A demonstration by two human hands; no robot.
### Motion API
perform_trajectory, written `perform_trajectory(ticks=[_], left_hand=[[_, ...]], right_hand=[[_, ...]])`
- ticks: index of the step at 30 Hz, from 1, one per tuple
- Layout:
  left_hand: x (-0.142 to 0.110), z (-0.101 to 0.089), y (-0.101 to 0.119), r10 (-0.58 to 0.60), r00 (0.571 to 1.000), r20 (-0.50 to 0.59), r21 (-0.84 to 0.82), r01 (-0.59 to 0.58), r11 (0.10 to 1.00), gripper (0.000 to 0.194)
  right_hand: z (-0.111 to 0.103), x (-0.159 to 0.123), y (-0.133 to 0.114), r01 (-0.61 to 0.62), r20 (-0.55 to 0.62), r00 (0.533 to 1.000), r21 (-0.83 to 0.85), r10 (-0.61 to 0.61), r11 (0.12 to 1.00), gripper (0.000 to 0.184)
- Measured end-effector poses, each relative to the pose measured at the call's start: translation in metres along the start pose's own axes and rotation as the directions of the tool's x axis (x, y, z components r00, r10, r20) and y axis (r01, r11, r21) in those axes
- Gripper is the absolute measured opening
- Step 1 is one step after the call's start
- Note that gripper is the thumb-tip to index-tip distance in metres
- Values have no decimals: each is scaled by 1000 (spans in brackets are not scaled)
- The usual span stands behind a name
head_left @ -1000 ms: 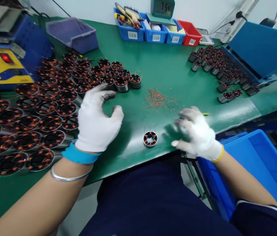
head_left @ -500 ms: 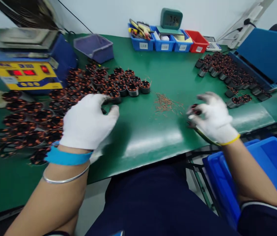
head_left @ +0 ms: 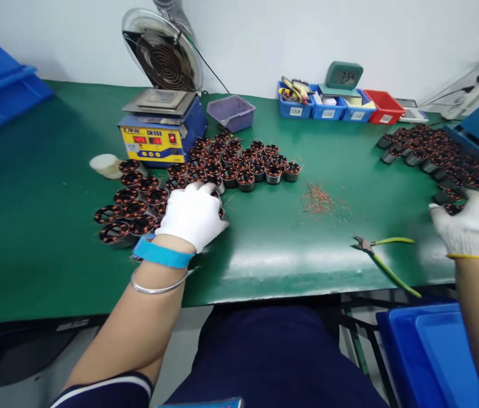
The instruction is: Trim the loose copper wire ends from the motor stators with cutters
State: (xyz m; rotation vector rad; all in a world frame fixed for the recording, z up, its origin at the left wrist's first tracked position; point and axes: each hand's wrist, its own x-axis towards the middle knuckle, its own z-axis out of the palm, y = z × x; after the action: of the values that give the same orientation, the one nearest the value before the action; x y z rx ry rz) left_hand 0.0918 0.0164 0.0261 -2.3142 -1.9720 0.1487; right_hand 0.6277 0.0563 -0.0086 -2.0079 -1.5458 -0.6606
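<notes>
My left hand (head_left: pixel 192 216), in a white glove, reaches over the near edge of a large group of copper-wound motor stators (head_left: pixel 246 180). Its thumb and fingers curve round one stator, mostly hidden by the glove. At the far right, my gloved right hand (head_left: pixel 477 218) is blurred, with its thumb and fingers about a stator (head_left: pixel 452 208) at the near side of a second group of stators (head_left: pixel 428 150). Green-handled diagonal cutters (head_left: pixel 367 245) lie on the table with jaws apart. Copper wire clippings (head_left: pixel 318 199) are scattered between the groups.
A blue and yellow soldering pot unit (head_left: pixel 154 143) stands behind the left group, beside a purple bin (head_left: pixel 233 113). Small blue bins (head_left: pixel 328 111), a red bin (head_left: pixel 381 107) and a clock (head_left: pixel 344 75) line the wall. Blue crates (head_left: pixel 447 340) sit below the table edge.
My right hand has moved right to the far stator group; the cutters it held now lie on the table. My left hand has closed in over the left group. The view has swung left.
</notes>
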Motion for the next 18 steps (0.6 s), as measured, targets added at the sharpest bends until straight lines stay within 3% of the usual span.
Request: perform_trajectory(ticks=[2,3,4,6,7,8,10,13,16,18], left_hand=[[2,4,11,99,994,-51,-23,-100,995,32],[2,6,19,170,982,-79,-40,-173,984,31],[1,8,30,248,963,-105,-62,-255,965,31],[-4,12,54,382,911,-156,-119,-401,908,29],[-7,14,66,433,883,-181,-158,-460,874,28],[-11,15,76,468,860,-203,-206,-505,838,27],[-17,17,89,467,850,-244,-330,-526,784,27],[-20,15,89,335,911,-241,-546,-412,729,53],[-19,12,83,242,966,-87,-659,-238,713,103],[-19,11,85,227,973,41,-703,-134,699,118]], right_hand=[[-30,-28,-59,156,66,983,173,-169,973,54],[-46,-46,-90,240,77,958,320,-278,917,51],[-60,-63,-118,298,132,909,455,-395,839,50],[-80,-94,-167,409,145,765,643,-627,647,55],[-84,-105,-184,468,111,703,672,-702,575,59],[-85,-113,-197,495,113,670,668,-733,555,61],[-80,-122,-209,482,162,662,656,-732,581,61],[-67,-124,-208,391,283,680,640,-677,661,52],[-61,-123,-206,292,372,641,691,-671,662,34],[-60,-123,-207,221,398,617,741,-679,634,23]])
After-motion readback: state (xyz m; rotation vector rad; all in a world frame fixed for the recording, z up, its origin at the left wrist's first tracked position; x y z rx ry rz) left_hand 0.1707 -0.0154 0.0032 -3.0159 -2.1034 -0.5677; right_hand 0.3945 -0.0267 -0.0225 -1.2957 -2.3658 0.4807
